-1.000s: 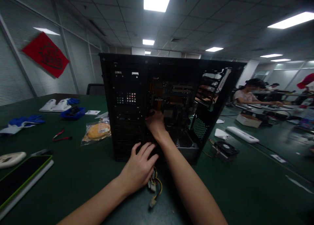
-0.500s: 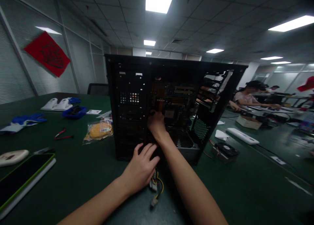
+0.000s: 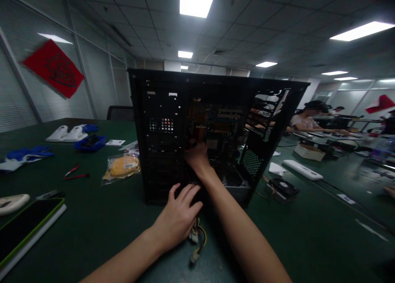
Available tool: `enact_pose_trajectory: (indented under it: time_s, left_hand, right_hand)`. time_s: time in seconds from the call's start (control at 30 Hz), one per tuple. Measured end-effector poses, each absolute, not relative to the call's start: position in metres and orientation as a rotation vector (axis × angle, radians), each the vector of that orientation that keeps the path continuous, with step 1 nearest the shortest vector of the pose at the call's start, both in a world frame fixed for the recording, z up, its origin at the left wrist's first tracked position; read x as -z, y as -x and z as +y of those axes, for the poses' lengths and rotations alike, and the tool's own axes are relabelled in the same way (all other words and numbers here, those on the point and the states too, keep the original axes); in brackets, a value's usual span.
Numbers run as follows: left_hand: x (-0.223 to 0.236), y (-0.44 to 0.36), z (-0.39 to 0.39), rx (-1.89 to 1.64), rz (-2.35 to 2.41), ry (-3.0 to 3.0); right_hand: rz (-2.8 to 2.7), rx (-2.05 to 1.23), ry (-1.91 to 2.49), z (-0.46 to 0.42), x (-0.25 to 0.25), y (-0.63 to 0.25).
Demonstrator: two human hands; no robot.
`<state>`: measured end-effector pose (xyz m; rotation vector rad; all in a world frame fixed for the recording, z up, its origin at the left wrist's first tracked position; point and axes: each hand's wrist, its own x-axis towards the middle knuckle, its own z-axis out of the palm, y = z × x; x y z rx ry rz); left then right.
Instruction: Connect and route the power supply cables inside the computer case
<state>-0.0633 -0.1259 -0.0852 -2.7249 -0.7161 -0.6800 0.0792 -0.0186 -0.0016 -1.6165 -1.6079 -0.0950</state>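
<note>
A black open computer case (image 3: 216, 78) stands on the green table in front of me. My right hand (image 3: 197, 155) reaches into it beside the motherboard (image 3: 212, 128), fingers bent together in the shadow. What they pinch, if anything, is too dark to tell. My left hand (image 3: 179, 211) lies at the case's lower front edge, its fingers spread over the rim and holding nothing that I can see. Below that hand, power cables with white plugs (image 3: 195, 256) hang out onto the table. A power supply (image 3: 230, 176) with a fan grille sits low inside the case.
On the left lie a phone (image 3: 29, 223), a red cable (image 3: 75, 174), a bagged yellow item (image 3: 123, 167), a blue tray (image 3: 89, 143) and gloves (image 3: 29, 154). A fan cooler (image 3: 282, 188) and white power strip (image 3: 302, 169) are on the right. Co-workers sit beyond.
The view has shifted slightly, so the surroundings sit a little further left. Both hands keep nearly the same places at the case.
</note>
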Motion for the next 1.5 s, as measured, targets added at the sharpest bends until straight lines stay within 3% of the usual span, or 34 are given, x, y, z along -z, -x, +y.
enact_pose_trajectory:
  time_s: [1.1,1.37,1.5]
  left_hand:
    - [0.085,0.062,-0.127,0.688,-0.723,2.754]
    - [0.088,0.062,-0.128,0.652,-0.718,2.782]
    - [0.084,0.064,-0.129,0.637,-0.734,2.801]
  right_hand:
    - [-1.601,0.081,1.722,-0.018,-0.005,-0.074]
    - [-1.730,0.191,1.866,-0.019,-0.009,-0.070]
    - [-2.063,0.186,1.756,-0.042,-0.034,-0.098]
